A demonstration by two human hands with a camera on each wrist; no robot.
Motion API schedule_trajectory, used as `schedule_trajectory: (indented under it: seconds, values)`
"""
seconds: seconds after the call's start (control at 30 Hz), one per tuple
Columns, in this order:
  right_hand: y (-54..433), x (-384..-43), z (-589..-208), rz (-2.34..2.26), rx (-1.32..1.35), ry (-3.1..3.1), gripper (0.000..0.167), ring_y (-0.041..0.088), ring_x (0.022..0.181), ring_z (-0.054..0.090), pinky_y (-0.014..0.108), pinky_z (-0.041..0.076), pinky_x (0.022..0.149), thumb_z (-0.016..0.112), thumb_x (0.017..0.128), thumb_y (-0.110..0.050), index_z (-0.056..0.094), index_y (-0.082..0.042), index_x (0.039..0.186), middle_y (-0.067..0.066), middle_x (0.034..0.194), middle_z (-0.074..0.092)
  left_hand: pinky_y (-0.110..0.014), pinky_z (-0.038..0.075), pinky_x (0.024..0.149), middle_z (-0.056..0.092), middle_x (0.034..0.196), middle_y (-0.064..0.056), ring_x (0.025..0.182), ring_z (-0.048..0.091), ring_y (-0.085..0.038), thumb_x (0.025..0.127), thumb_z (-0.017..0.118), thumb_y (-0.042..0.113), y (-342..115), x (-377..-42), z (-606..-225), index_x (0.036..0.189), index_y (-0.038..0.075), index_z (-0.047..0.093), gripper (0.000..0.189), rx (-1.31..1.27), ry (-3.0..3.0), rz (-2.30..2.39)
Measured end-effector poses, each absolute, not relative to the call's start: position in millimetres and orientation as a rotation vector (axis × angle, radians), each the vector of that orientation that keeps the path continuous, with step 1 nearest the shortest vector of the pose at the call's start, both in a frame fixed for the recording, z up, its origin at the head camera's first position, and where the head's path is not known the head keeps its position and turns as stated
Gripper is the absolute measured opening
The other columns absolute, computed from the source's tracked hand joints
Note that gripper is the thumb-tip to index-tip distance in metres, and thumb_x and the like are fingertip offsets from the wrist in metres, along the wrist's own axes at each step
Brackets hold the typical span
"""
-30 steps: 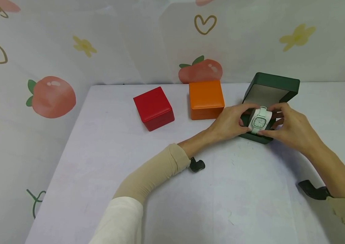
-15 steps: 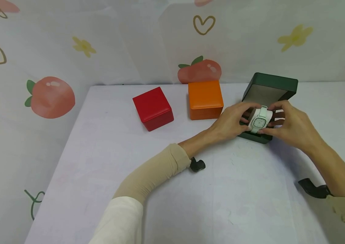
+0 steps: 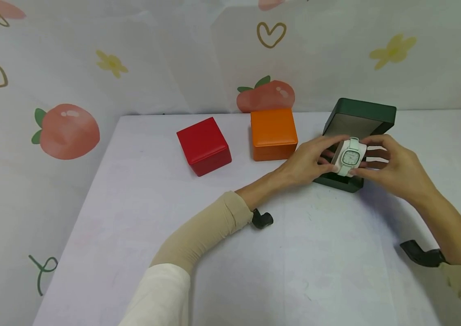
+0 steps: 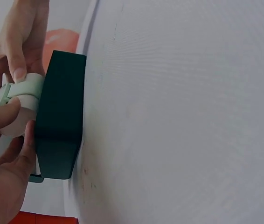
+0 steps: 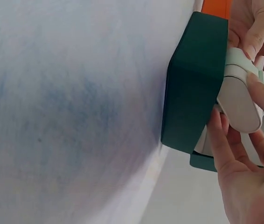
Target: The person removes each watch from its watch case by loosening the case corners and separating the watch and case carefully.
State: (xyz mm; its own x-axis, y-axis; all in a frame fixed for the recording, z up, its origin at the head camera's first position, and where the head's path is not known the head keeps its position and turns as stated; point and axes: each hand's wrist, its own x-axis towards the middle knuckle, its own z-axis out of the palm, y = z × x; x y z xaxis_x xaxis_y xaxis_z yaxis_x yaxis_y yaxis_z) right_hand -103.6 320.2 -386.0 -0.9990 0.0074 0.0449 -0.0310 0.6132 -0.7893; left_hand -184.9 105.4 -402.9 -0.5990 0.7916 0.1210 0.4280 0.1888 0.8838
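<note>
A pale mint wristwatch (image 3: 350, 158) is wrapped round a white cushion (image 5: 240, 106). Both hands grip this bundle from its two sides, just above the base of a dark green watch box (image 3: 338, 182) whose lid (image 3: 362, 110) stands raised behind. My left hand (image 3: 305, 159) has thumb and fingertips on the cushion's left end. On the opposite end, my right hand (image 3: 401, 168) pinches with thumb and index finger. In both wrist views the cushion sits partly out over the box's rim. The box's inside is mostly hidden by the hands and the watch.
Left of the green box stands a shut orange box (image 3: 274, 134), close to my left hand. Farther left is a shut red box (image 3: 204, 146), turned at an angle. All stand near the back edge of a white-covered table (image 3: 230, 271). A patterned cloth (image 3: 189, 54) hangs behind.
Both hands have lifted the watch and its cushion slightly up out of the green box's base. The red and orange boxes stay where they were; the whole view shifts a little.
</note>
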Motion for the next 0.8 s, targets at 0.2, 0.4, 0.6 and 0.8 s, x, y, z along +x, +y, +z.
schedule_trajectory:
  seconds: [0.2,0.4,0.6,0.8]
  values:
    - [320.0,-101.7,-382.8,1.443,0.071,-2.731,0.068,-0.008,0.099,0.059,0.006,0.050,0.076,0.084,0.073,0.005,0.054,-0.013,0.132,-0.006,0.127,0.056,-0.010,0.049,0.085,0.047,0.139,-0.006,0.104,0.059,-0.005,0.091,0.070,0.005,102.6,-184.9,-400.6,0.154,0.014,0.036,0.072,1.093,2.040,1.431]
    - [320.0,-99.8,-377.7,1.493,0.161,-2.686,0.075,-0.005,0.103,0.059,0.008,0.050,0.081,0.083,0.073,0.008,0.054,-0.013,0.139,-0.004,0.134,0.055,-0.012,0.051,0.086,0.045,0.140,-0.008,0.105,0.060,-0.005,0.091,0.069,0.004,100.7,-183.6,-395.1,0.155,0.015,0.036,0.072,1.044,1.981,1.500]
    - [317.3,-97.2,-375.4,1.498,0.155,-2.667,0.076,-0.007,0.103,0.060,0.008,0.050,0.080,0.083,0.074,0.007,0.054,-0.012,0.142,-0.011,0.131,0.057,-0.013,0.052,0.085,0.042,0.146,-0.005,0.104,0.061,-0.006,0.090,0.071,0.004,96.6,-182.0,-391.3,0.154,0.015,0.037,0.073,1.022,1.978,1.537]
    - [315.0,-94.7,-375.1,1.517,0.144,-2.657,0.076,-0.007,0.101,0.062,0.007,0.050,0.077,0.083,0.074,0.007,0.055,-0.012,0.142,-0.014,0.125,0.059,-0.013,0.052,0.084,0.048,0.139,-0.006,0.102,0.063,-0.006,0.086,0.076,0.007,90.9,-180.1,-388.4,0.154,0.015,0.038,0.078,1.041,2.011,1.501]
